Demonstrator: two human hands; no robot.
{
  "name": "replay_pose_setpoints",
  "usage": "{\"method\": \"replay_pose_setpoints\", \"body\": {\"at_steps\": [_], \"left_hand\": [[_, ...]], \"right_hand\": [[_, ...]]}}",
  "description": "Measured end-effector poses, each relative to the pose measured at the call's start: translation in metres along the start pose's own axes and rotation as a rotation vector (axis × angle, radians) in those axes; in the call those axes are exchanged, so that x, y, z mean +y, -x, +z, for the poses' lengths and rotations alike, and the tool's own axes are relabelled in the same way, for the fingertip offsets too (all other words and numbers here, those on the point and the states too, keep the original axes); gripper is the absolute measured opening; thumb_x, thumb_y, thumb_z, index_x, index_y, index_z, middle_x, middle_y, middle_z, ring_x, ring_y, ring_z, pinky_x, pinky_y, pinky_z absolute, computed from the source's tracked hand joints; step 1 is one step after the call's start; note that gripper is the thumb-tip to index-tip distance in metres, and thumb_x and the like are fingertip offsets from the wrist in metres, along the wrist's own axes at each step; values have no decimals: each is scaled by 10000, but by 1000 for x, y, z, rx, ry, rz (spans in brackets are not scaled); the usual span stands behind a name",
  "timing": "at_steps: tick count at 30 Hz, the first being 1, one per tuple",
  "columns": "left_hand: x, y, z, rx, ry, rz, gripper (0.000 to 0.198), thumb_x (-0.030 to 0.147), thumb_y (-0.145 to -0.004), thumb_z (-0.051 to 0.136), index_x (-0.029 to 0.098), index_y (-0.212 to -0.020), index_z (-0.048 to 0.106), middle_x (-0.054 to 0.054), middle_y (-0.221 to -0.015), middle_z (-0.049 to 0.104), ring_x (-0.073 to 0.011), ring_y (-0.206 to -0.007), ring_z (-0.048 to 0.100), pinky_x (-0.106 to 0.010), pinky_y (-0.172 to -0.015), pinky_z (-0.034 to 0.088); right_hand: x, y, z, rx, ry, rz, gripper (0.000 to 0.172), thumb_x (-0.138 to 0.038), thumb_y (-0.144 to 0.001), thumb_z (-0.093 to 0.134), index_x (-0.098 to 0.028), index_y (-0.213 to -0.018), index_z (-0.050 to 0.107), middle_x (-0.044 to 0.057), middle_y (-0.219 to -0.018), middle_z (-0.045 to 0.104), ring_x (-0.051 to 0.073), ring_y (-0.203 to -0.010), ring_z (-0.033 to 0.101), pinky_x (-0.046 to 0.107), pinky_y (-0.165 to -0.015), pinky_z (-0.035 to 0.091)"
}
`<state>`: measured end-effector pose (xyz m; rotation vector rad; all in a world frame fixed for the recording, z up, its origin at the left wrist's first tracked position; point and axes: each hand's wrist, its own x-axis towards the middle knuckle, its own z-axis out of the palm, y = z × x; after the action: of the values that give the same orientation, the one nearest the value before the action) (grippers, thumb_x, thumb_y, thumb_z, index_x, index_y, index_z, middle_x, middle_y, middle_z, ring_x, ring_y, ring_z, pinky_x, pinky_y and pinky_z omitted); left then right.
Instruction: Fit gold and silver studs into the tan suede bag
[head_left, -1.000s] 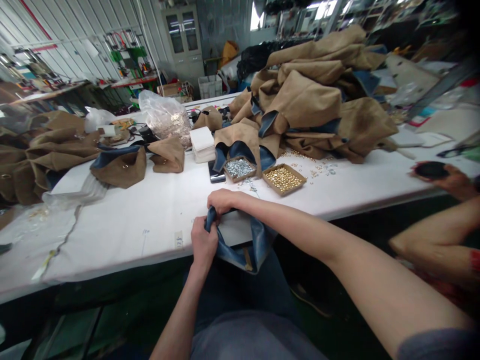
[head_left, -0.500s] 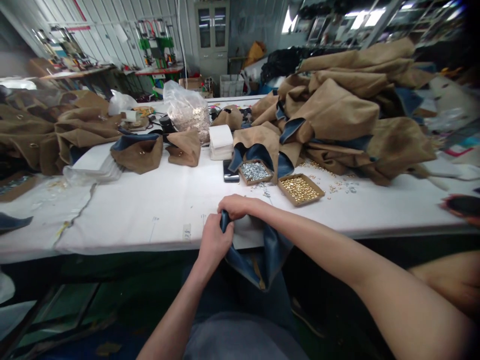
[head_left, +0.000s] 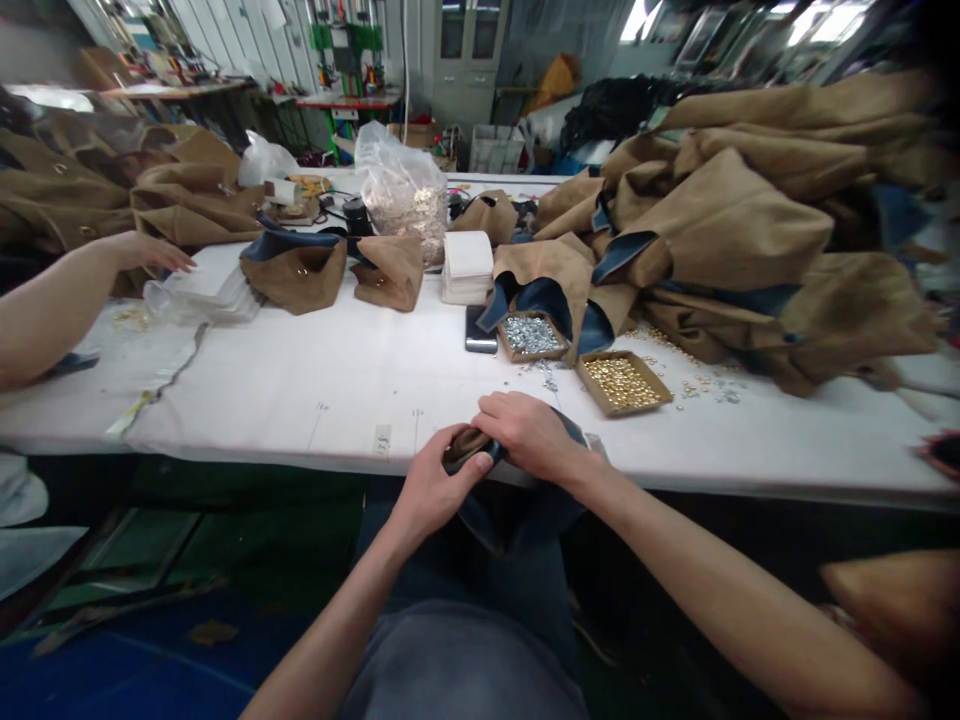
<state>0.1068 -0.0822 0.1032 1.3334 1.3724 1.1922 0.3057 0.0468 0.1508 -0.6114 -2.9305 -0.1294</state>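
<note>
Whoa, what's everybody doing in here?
Somebody's left hand and right hand are holding a blue and brown piece at the table edge. Beyond it, gold bits and silver bits sit in two boxes. Another person's hand is at the far left, near a white stack.

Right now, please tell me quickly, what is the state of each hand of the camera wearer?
Left hand: closed, holding the folded edge of a blue-and-brown piece.
Right hand: closed, fingers on the same folded edge.
</note>
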Motion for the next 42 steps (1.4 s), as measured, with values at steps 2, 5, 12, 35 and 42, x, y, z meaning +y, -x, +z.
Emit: {"method": "replay_pose_setpoints", "body": {"at_steps": [2,5,12,35,42], "left_hand": [[17,3,-5,-29,19,27,515,508,-1070,797,242,-1508,745,-115,-1526,763,-360,-1429,698,-518,-1274,531],[44,6,-12,-103,58,96,498,551,-1106,744,267,-1515,762,-97,-1542,755,-370,-1455,676,-539,-1314,500],[96,14,-10,-286,-18,349,736,557,-997,938,330,-1644,673,-107,-1429,718,-336,-1323,681,-517,-1198,600],[74,26,21,-233,-318,683,752,93,-1054,561,191,-1788,429,-142,-1248,700,-277,-1057,702,-408,-827,673],[89,25,22,-240,-346,725,725,106,-1085,513,206,-1797,420,-84,-1089,664,-231,-912,635,-348,-704,593]], "right_hand": [[-4,18,-14,172,3,3,168,-186,-1161,622,-173,-1124,785,80,-1023,638,269,-950,563,387,-817,404],[-8,44,-36,439,-32,25,230,-209,-1210,577,-169,-1229,802,66,-959,615,254,-906,571,389,-801,418],[-30,93,-57,724,-73,145,291,-127,-1143,684,-197,-1396,810,59,-956,676,225,-839,640,371,-759,484],[-36,121,-75,587,-149,182,311,-193,-1206,641,-181,-1467,811,56,-945,644,218,-845,651,372,-791,491],[-51,130,-72,685,-39,236,355,-108,-1169,656,-188,-1465,836,44,-877,618,203,-780,604,377,-759,464]]}}
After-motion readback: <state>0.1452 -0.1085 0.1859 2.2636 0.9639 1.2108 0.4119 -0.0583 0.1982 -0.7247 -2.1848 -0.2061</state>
